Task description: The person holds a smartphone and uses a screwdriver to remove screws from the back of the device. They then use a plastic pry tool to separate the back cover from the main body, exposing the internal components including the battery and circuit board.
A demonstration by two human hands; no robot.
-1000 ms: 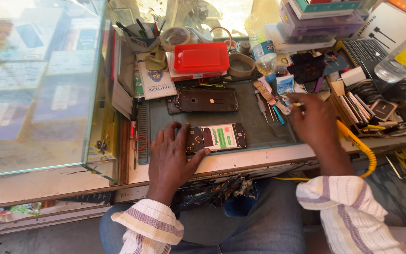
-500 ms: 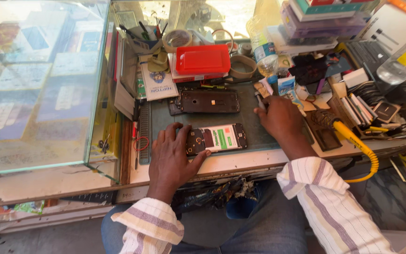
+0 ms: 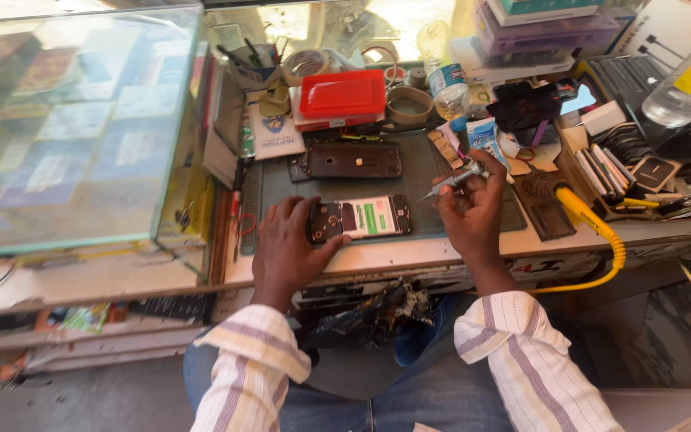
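An opened phone point(image 3: 365, 218) with its insides showing lies on the dark work mat point(image 3: 425, 172) near the bench's front edge. My left hand point(image 3: 289, 240) rests flat on the phone's left end and holds it down. My right hand point(image 3: 473, 210) hovers just right of the phone and grips a slim silver screwdriver point(image 3: 451, 182), its tip pointing left and down. A second dark phone back panel point(image 3: 353, 160) lies on the mat behind the open phone.
A glass display case point(image 3: 81, 128) stands on the left. A red box point(image 3: 342, 94), tape rolls point(image 3: 409, 104), a plastic bottle point(image 3: 441, 72), a cup of tools point(image 3: 249, 64) and a yellow-corded soldering iron point(image 3: 561, 200) crowd the back and right.
My right hand came back from the tool clutter at the right to beside the phone, now carrying the screwdriver. My left hand stayed on the phone.
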